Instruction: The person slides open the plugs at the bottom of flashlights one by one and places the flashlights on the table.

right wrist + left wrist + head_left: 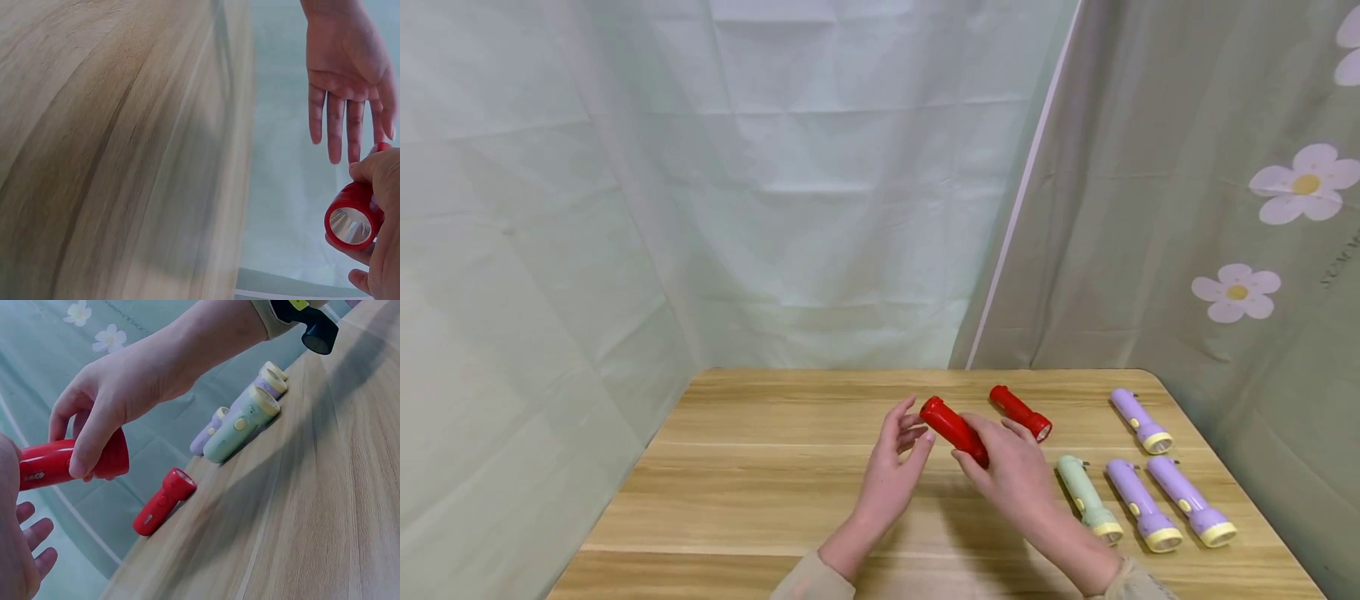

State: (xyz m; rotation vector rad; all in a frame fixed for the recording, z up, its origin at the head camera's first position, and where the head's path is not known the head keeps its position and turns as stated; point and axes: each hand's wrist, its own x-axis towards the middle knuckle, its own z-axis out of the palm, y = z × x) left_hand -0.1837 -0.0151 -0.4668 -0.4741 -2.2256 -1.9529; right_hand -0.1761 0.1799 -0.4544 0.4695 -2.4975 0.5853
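Observation:
My right hand [1017, 477] grips a red flashlight [952, 427] around its head end and holds it above the table. In the right wrist view the lens [350, 226] of this flashlight faces the camera. At its tail end is my left hand [891, 467], fingers extended and thumb apart, close beside the red barrel. The left wrist view shows the barrel's end overlapped by the left palm [14, 550]. Behind the right hand, a second red flashlight [1019, 412] lies on the table.
Right of my right hand lie a green flashlight [1087, 500] and several purple flashlights [1142, 504], one of them [1138, 421] farther back. The wooden table [737, 475] extends to the left. Pale curtains [835, 208] hang behind it, with flowers printed on the right one.

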